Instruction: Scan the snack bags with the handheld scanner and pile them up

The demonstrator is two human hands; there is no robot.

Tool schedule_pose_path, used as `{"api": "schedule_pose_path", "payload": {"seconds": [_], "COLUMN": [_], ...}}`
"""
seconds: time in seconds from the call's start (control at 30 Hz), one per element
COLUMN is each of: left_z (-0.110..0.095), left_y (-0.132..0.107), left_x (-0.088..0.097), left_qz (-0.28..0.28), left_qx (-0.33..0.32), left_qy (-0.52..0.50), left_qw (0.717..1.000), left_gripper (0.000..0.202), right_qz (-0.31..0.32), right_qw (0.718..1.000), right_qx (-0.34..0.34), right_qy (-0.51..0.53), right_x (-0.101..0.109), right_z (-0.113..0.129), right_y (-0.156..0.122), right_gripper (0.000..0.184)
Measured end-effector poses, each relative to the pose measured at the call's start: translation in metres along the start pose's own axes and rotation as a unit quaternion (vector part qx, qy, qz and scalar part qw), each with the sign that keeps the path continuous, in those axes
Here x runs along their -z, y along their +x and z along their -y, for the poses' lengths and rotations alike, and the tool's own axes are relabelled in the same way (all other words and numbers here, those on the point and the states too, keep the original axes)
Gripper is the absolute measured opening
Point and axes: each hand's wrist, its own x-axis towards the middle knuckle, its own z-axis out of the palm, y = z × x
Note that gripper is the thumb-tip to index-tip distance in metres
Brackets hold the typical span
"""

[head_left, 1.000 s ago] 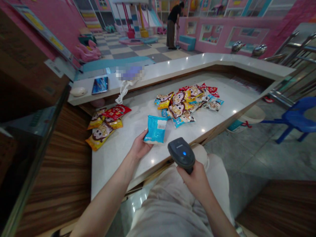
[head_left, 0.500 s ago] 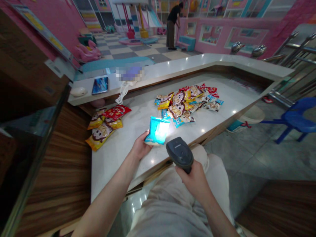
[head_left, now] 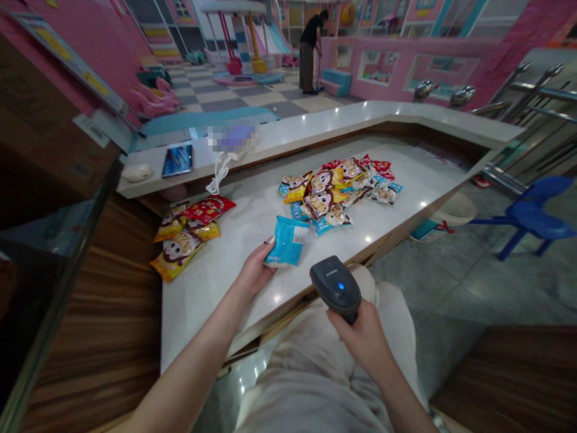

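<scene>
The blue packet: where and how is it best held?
Probably pinch the blue packet by its left edge, coming from the left, as the left grip does: its white label lies toward the right edge, uncovered and nearer the scanner.

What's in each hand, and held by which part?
Left hand: blue packet, by its left side in view. Right hand: scanner, by its handle.

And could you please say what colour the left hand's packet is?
The packet is blue, best seen in the head view.
</scene>
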Motion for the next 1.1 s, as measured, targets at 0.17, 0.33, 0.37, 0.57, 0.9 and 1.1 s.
{"api": "schedule_pose_path", "payload": {"seconds": [0.17, 0.33, 0.37, 0.57, 0.9, 1.1], "left_z": [0.000, 0.015, 0.022, 0.065, 0.048, -0.007], "left_y": [0.008, 0.035, 0.043, 0.097, 0.057, 0.012], "left_x": [-0.043, -0.117, -0.132, -0.189, -0.155, -0.050], "left_qz": [0.097, 0.221, 0.234, 0.165, 0.212, 0.113], "left_qx": [-0.171, -0.395, -0.424, -0.460, -0.443, -0.405], "left_qy": [0.219, 0.468, 0.508, 0.722, 0.725, 0.718], "left_qw": [0.956, 0.759, 0.712, 0.489, 0.484, 0.555], "left_gripper": [0.031, 0.044, 0.046, 0.049, 0.054, 0.056], "right_qz": [-0.028, -0.055, -0.057, -0.077, -0.055, -0.020], "right_qw": [0.999, 0.998, 0.998, 0.997, 0.998, 1.000], "right_qx": [-0.013, -0.004, -0.002, -0.007, -0.013, -0.007], "right_qy": [-0.010, -0.015, -0.014, -0.011, -0.012, 0.004], "right_x": [0.015, 0.023, 0.025, 0.031, 0.024, 0.014], "right_z": [-0.004, -0.002, -0.002, -0.004, -0.005, -0.003], "right_y": [-0.005, -0.009, -0.010, -0.014, -0.010, -0.009], "right_gripper": [0.011, 0.017, 0.017, 0.017, 0.017, 0.016]}}
